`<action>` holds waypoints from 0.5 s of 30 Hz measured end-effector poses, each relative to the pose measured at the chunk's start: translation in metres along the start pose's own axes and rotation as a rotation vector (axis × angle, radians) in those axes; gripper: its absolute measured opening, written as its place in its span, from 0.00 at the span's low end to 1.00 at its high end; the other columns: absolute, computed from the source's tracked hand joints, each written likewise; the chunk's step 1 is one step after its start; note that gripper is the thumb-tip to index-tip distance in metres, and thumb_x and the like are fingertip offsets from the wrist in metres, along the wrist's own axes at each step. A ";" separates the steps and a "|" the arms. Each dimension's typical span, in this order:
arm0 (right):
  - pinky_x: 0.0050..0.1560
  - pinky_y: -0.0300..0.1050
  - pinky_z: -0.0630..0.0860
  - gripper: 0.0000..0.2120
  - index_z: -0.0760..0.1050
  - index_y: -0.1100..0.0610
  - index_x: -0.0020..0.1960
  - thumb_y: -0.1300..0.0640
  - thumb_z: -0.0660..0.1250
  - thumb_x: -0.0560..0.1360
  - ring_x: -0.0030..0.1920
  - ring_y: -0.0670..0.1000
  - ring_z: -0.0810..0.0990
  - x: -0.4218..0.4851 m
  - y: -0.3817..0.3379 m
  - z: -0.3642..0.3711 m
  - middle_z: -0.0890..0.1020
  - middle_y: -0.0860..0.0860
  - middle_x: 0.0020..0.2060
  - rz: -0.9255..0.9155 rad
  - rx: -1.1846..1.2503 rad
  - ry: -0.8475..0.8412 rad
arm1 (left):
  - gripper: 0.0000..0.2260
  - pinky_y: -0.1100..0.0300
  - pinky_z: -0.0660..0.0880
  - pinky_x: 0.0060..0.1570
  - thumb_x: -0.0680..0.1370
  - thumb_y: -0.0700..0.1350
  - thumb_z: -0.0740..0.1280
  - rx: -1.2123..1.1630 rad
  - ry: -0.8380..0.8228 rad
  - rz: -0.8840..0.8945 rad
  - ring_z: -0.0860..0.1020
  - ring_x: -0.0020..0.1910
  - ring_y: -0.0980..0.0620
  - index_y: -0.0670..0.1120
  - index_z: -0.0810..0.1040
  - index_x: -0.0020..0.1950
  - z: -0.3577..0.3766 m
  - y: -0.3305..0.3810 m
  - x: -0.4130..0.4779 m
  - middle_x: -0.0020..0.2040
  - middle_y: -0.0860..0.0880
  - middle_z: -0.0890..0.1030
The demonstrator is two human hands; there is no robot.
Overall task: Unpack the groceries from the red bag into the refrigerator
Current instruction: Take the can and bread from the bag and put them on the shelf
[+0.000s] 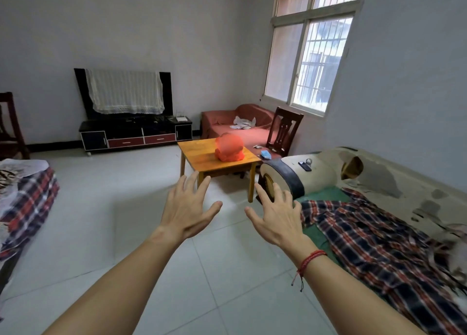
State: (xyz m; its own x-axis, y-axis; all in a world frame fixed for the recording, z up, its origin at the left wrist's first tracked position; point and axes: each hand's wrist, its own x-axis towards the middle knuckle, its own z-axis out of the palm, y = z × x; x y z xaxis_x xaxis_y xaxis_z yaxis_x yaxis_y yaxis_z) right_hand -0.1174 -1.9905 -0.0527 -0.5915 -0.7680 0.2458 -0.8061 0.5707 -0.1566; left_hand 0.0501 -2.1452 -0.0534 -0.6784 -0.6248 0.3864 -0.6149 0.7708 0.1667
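Red bag (229, 149) on an orange-brown table (199, 154); red, navy and white plaid blanket (374, 238).

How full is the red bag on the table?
It looks full: the red bag bulges into a round lump on the wooden table. What is inside it, I cannot tell.

bag (229, 149) on table (199, 155), chair (285, 132) behind, sofa (379, 208) right

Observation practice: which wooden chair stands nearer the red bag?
The right-hand chair, beside the table holding the red bag; the other chair is at the far left.
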 end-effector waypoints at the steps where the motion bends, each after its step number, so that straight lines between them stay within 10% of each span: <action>1: 0.72 0.63 0.59 0.32 0.50 0.40 0.81 0.33 0.51 0.80 0.76 0.61 0.58 0.021 -0.001 0.007 0.55 0.56 0.80 0.001 0.004 0.001 | 0.38 0.44 0.60 0.72 0.74 0.70 0.47 0.006 0.001 0.004 0.57 0.77 0.41 0.52 0.60 0.79 0.010 -0.008 0.019 0.79 0.45 0.59; 15: 0.73 0.66 0.58 0.33 0.51 0.39 0.80 0.31 0.52 0.79 0.77 0.61 0.57 0.285 0.012 0.074 0.56 0.54 0.80 0.040 0.008 -0.004 | 0.36 0.40 0.57 0.73 0.74 0.71 0.46 0.036 -0.055 0.034 0.55 0.78 0.41 0.55 0.60 0.78 0.121 -0.084 0.271 0.80 0.47 0.58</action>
State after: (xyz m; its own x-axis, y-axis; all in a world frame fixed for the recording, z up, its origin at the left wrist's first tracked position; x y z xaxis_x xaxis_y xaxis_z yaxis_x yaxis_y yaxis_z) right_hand -0.2973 -2.2235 -0.0559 -0.6235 -0.7456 0.2351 -0.7817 0.5990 -0.1736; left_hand -0.1307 -2.3940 -0.0729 -0.7195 -0.6052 0.3405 -0.6047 0.7872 0.1214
